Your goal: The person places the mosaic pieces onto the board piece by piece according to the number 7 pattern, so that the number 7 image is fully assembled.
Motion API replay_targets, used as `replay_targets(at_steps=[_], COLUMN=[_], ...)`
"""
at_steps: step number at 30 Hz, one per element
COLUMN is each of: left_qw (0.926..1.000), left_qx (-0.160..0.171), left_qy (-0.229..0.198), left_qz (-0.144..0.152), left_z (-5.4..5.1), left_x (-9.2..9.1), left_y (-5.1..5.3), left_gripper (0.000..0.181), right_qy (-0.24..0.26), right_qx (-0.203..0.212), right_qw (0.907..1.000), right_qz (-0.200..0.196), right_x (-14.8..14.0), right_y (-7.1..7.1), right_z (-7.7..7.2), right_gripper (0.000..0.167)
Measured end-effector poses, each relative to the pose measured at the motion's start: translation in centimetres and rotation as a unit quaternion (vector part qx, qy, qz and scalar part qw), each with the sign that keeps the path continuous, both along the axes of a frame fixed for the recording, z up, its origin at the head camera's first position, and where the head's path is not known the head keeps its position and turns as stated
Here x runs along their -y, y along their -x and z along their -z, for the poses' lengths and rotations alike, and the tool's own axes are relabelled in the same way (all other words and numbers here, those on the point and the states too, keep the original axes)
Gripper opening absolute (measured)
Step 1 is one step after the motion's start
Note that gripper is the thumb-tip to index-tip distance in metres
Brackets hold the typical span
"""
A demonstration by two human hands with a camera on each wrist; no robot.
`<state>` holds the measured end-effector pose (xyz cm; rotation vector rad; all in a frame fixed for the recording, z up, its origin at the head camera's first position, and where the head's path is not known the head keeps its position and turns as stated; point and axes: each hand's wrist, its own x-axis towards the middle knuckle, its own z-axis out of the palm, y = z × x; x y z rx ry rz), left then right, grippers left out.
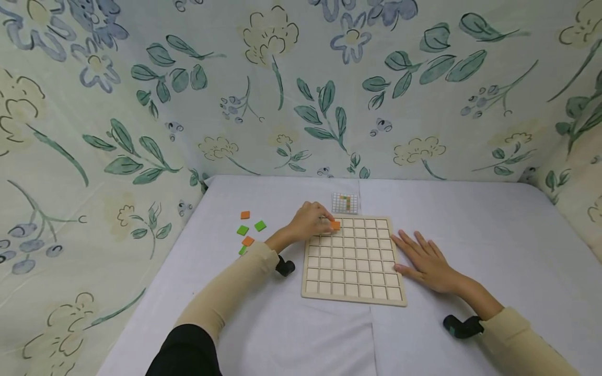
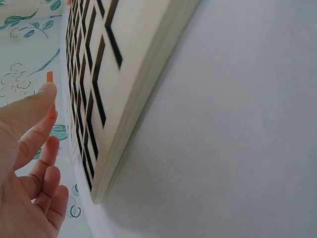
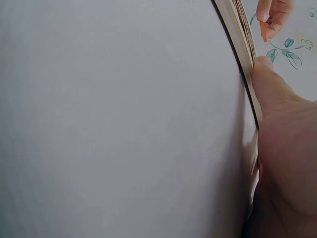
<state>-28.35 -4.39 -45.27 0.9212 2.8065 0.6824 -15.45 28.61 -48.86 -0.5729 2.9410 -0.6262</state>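
Note:
My left hand [image 1: 308, 222] pinches an orange square tile [image 1: 335, 225] between thumb and fingertips, above the far left part of a wooden grid board [image 1: 352, 300]. In the left wrist view the thumb presses the tile [image 2: 49, 77] edge-on, raised off the board; the other fingers bend loosely. Flat on the cloth lies my right hand [image 1: 428, 263], fingers spread, with fingertips and thumb at the board's right edge. The right wrist view shows that thumb [image 3: 270, 82] against the board's side [image 3: 237, 47].
Loose green tiles [image 1: 261, 225] and orange tiles [image 1: 245, 214] lie left of the board, one partly behind the left sleeve. Just beyond the board is a small card [image 1: 345, 202] printed with a coloured grid. A white cloth [image 1: 494, 224] covers the table; floral fabric [image 1: 282, 130] hangs behind.

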Motion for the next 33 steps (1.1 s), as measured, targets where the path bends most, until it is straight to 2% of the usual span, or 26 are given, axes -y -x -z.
replay_targets(at_steps=[5,9,13,19,23,33], left_qw=[0.9999,0.9998,0.9999,0.9988,0.9964,0.9954], left_qx=[0.004,0.011,0.010,0.028,0.044,0.046], left_qy=[0.014,0.010,0.008,-0.038,-0.073,-0.083], left_qz=[-0.006,-0.010,-0.010,-0.011,-0.011,-0.014], left_z=[0.6,1.0,1.3,1.4,1.8,2.2], left_x=[-0.2,-0.3,-0.3,-0.2,-0.1,-0.1], left_y=[-0.1,-0.2,-0.2,0.1,0.5,1.0], left_gripper=[0.031,0.030,0.028,0.025,0.025,0.026], right_qy=[0.013,0.028,0.027,0.007,0.006,0.006], right_qx=[-0.007,-0.029,-0.028,-0.001,0.002,0.006], right_qw=[0.9999,0.9992,0.9992,1.0000,1.0000,1.0000], right_qz=[-0.001,-0.005,-0.003,0.002,0.000,0.001], right_x=[0.0,0.0,0.0,0.1,0.1,0.1], right_y=[0.0,0.0,0.0,0.0,-0.1,0.0], right_z=[0.2,0.5,0.6,0.0,-0.2,-0.3], right_gripper=[0.076,0.075,0.075,0.077,0.077,0.078])
